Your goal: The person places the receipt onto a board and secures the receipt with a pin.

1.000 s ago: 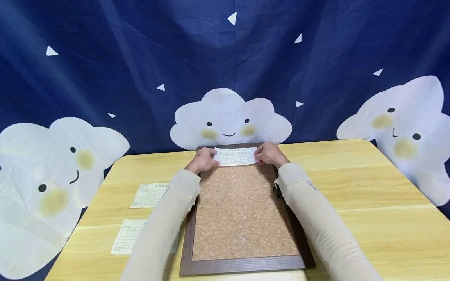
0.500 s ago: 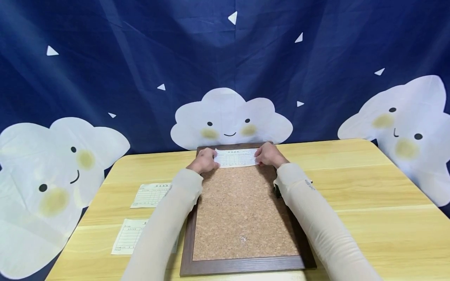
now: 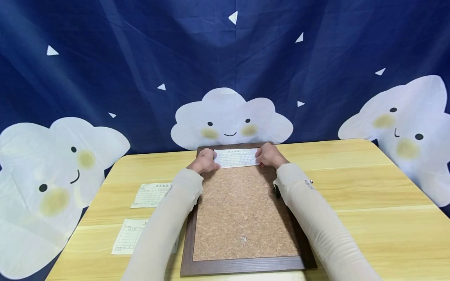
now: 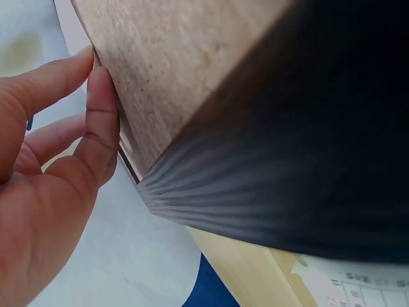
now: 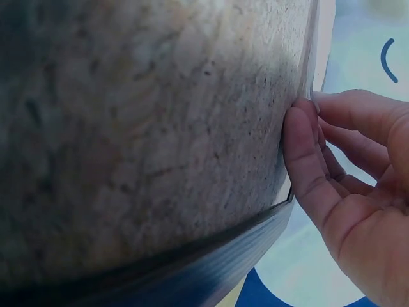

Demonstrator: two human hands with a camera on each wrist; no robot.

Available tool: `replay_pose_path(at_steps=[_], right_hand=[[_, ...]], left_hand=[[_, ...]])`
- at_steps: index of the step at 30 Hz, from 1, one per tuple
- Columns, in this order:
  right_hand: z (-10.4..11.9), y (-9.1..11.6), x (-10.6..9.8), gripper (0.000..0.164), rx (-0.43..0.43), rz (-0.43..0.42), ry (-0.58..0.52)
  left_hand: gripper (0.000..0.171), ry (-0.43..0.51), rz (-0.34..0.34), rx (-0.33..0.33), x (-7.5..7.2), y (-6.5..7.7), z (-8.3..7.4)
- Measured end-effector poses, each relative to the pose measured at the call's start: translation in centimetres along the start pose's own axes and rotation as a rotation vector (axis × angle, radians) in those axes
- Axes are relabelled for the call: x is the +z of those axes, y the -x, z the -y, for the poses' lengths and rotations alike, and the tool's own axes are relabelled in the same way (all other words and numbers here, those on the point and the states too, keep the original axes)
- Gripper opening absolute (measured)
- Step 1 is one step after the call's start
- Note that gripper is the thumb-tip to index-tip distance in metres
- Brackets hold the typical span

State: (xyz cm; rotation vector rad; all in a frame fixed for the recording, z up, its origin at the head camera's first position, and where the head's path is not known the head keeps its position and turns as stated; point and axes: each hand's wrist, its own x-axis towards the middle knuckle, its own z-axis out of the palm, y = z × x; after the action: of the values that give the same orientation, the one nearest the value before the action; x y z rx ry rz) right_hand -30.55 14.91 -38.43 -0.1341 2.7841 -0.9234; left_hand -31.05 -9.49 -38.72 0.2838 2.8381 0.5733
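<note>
A white printed form slip (image 3: 236, 158) lies along the top end of the cork board (image 3: 246, 214), which has a dark brown wooden frame. My left hand (image 3: 205, 160) pinches the slip's left end between thumb and fingers. At the opposite end my right hand (image 3: 269, 155) does the same. In the left wrist view, the left hand (image 4: 70, 134) has its fingertips close against the cork; in the right wrist view, the right hand (image 5: 354, 173) does likewise. Whether the whole slip touches the cork cannot be seen.
Two similar form slips lie on the wooden table (image 3: 369, 187) left of the board, a farther slip (image 3: 149, 196) and a nearer slip (image 3: 128, 234), both partly covered by my left sleeve. A blue cloud-print cloth (image 3: 225, 58) hangs behind the table.
Both hands have brought the slip very slightly nearer to me, and its curved lower edge is now straighter. In the last half second almost nothing moves.
</note>
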Motion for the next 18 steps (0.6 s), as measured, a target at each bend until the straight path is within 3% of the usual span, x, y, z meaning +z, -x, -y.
replay_pose_path(at_steps=[10,18], right_hand=[[0.1,0.09,0.01,0.029,0.007,0.02,-0.027],[0.09,-0.07,-0.02,0.029,0.005,0.023,0.005]], left_hand=[[0.033,0.004,0.027,0.006,-0.1,-0.07,0.03],[0.042,0.005,0.054,-0.001,-0.13,-0.11,0.05]])
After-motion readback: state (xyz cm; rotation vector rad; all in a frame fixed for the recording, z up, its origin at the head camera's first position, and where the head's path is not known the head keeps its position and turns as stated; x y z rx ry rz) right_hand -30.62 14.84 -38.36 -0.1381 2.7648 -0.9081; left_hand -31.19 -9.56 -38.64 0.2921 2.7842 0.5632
